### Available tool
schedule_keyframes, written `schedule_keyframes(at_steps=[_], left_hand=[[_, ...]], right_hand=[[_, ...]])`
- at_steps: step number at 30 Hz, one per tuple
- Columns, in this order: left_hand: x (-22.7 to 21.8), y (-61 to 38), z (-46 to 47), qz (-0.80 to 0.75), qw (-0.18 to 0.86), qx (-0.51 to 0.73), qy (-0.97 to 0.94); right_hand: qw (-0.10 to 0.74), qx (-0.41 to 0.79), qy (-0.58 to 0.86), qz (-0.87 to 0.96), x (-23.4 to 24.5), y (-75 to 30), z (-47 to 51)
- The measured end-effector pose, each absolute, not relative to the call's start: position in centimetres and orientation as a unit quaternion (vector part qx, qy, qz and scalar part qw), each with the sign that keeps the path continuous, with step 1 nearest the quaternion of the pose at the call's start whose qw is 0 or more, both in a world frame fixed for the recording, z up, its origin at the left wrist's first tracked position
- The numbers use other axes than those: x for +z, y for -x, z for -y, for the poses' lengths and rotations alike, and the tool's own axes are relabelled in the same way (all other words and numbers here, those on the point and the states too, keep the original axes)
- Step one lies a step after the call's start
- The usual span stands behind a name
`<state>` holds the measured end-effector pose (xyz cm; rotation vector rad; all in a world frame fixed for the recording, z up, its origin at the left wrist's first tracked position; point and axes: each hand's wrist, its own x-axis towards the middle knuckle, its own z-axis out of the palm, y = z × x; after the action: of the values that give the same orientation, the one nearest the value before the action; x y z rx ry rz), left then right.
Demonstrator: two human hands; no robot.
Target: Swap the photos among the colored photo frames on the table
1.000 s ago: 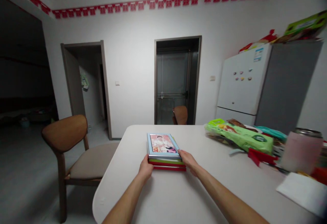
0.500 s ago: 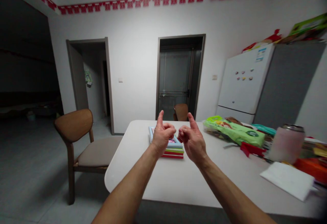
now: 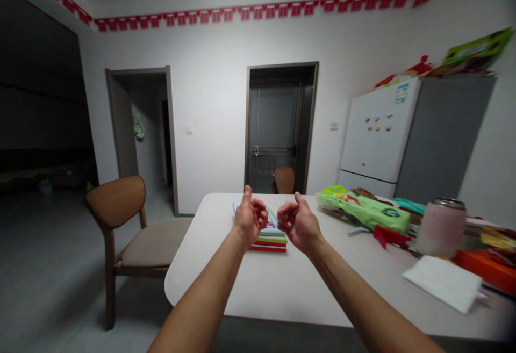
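My left hand [image 3: 250, 217] is raised in front of the stack of books, fingers curled in and thumb pointing up, holding nothing. Facing it across a narrow gap, my right hand [image 3: 300, 224] is curled the same way, its thumb also up and nothing in it. The stack of books [image 3: 268, 244] lies on the white table [image 3: 258, 288] behind my hands. Its top book is light blue, with green and red ones beneath. My left hand hides part of the stack; from this view I cannot tell whether either hand touches it.
On the table's right are a green plastic package [image 3: 366, 210], a pink jar [image 3: 441, 229], a white folded item [image 3: 443, 283] and an orange-red thing [image 3: 486, 269]. A wooden chair [image 3: 116, 197] stands at the left, another chair [image 3: 283, 180] beyond the table. A fridge [image 3: 373, 132] is at the back right.
Both hands have turned so more of the curled fingers' inner sides shows, and the gap between them has widened. The view has shifted slightly. The books stay on the table.
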<state>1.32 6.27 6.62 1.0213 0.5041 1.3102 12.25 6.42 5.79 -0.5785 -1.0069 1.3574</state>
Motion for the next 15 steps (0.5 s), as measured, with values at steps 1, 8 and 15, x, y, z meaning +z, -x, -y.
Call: schedule_keyframes(at_steps=[1, 8, 15], left_hand=[[6.6, -1.1, -6.4, -0.233, 0.662, 0.550, -0.453], [5.9, -0.6, -6.9, -0.295, 0.705, 0.474, -0.437], [-0.9, 0.3, -8.5, -0.407, 0.688, 0.481, -0.361]], right_hand=[[0.602, 0.608, 0.264, 0.446, 5.8, -12.2, -6.5], [0.520, 0.498, 0.384, 0.578, 4.1, -10.9, -7.8], [0.382, 0.097, 0.549, 0.737, -1.3, -11.7, -13.7]])
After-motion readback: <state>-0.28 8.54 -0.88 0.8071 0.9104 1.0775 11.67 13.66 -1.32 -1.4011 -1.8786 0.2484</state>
